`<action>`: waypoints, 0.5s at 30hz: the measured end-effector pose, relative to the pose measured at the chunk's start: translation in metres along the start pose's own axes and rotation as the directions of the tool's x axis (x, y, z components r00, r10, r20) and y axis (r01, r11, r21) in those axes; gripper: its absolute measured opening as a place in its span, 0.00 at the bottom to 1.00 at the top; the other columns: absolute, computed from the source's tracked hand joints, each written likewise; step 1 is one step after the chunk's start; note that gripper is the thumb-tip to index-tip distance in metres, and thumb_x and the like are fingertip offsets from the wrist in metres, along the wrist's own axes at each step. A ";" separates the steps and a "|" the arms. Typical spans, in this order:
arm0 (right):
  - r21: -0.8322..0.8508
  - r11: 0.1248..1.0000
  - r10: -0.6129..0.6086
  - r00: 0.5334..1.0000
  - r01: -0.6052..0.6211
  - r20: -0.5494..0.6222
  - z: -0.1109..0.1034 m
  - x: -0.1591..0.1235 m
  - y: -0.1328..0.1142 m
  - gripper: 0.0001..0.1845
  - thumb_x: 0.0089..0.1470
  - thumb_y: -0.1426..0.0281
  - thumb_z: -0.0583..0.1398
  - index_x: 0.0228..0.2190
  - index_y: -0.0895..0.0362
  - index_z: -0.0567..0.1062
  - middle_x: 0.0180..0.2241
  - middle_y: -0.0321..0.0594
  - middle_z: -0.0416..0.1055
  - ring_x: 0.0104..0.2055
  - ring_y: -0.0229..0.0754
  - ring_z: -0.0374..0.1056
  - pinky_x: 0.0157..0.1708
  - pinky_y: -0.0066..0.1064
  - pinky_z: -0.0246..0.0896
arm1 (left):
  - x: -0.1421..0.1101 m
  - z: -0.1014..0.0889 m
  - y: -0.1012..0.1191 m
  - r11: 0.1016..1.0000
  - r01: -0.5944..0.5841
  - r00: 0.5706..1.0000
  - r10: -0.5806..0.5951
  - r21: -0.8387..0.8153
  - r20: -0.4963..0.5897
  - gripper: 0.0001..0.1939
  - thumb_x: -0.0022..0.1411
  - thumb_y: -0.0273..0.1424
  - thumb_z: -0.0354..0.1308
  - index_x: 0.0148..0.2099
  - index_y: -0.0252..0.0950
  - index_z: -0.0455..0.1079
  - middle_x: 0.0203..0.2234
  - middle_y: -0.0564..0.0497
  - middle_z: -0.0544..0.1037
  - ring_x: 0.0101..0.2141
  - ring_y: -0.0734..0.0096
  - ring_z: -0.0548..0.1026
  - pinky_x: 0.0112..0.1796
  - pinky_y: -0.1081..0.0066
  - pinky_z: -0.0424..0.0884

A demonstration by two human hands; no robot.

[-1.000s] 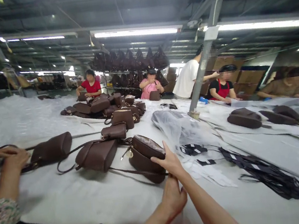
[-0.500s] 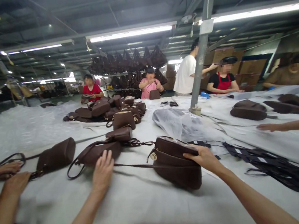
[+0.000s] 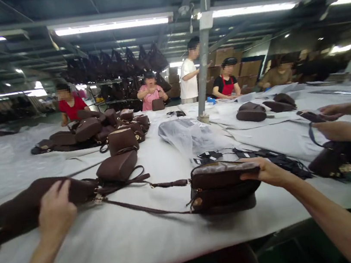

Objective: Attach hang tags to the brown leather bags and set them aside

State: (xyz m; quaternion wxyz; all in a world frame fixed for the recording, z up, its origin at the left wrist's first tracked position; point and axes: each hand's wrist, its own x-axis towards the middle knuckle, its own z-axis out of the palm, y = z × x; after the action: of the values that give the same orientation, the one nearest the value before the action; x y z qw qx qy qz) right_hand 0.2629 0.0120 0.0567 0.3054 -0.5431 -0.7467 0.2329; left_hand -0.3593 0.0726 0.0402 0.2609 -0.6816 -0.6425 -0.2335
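My right hand [image 3: 267, 170] grips the right end of a dark brown handbag [image 3: 226, 192] by its top edge, thumb in front. The bag is tilted toward me, with its zipped top, clear wrapping in the opening and a round gold tag showing. Its strap [image 3: 143, 208] runs left across the table. My left hand [image 3: 56, 211] lies with outstretched fingers on another brown bag [image 3: 18, 201], which rests on its side. Just beyond, a smaller brown bag [image 3: 117, 166] touches the straps, and one more brown bag [image 3: 123, 141] stands behind it.
A pile of brown bags [image 3: 88, 128] lies at the back left. A clear plastic bag [image 3: 183, 137] and black straps [image 3: 274, 159] lie ahead. A metal post [image 3: 202, 58] rises from the table [image 3: 139, 245]. At right, a co-worker's hands [image 3: 334, 126] hold a bag; other people sit opposite.
The view has swung right, so the table's things appear farther left. My right hand has turned the handbag so its front faces me more. The right co-worker's hands now hold a bag.
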 end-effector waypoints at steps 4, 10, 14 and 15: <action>0.000 0.999 0.035 0.999 -0.035 0.034 0.004 -0.028 0.006 0.19 0.47 0.53 0.65 0.31 0.56 0.79 0.27 0.36 0.73 0.31 0.43 0.68 0.32 0.30 0.65 | -0.021 0.045 0.079 0.910 -0.296 0.879 0.378 -0.290 0.291 0.28 0.61 0.27 0.42 0.63 0.38 0.63 0.60 0.47 0.69 0.60 0.57 0.63 0.60 0.52 0.57; -0.091 0.981 0.157 0.977 -0.171 -0.143 -0.038 -0.095 0.033 0.22 0.44 0.53 0.67 0.37 0.55 0.81 0.34 0.41 0.78 0.36 0.50 0.72 0.37 0.35 0.69 | -0.004 0.092 0.074 0.983 -0.163 0.833 0.180 -0.079 0.523 0.25 0.64 0.36 0.42 0.55 0.30 0.72 0.55 0.35 0.72 0.58 0.40 0.66 0.56 0.38 0.55; -0.060 0.985 0.151 0.975 -0.163 -0.165 -0.033 -0.105 0.036 0.17 0.48 0.55 0.65 0.34 0.55 0.80 0.32 0.40 0.77 0.34 0.48 0.71 0.34 0.33 0.67 | 0.025 0.083 0.093 0.993 -0.037 0.875 0.086 -0.112 0.476 0.26 0.65 0.35 0.38 0.46 0.25 0.75 0.46 0.29 0.77 0.48 0.43 0.75 0.51 0.46 0.66; -0.031 0.990 0.130 0.979 -0.136 -0.155 -0.024 -0.098 0.033 0.16 0.48 0.56 0.65 0.33 0.55 0.79 0.31 0.39 0.76 0.34 0.46 0.70 0.34 0.32 0.66 | 0.028 0.077 0.111 0.973 -0.039 0.901 0.134 -0.229 0.414 0.26 0.66 0.36 0.39 0.51 0.26 0.73 0.49 0.32 0.76 0.50 0.46 0.74 0.52 0.49 0.66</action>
State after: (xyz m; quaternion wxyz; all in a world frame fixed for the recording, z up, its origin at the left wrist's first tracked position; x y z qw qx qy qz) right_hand 0.3236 -0.0712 0.0315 0.3343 -0.6143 -0.6877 0.1951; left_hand -0.2481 0.1399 -0.0064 0.0492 -0.7682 -0.6238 -0.1351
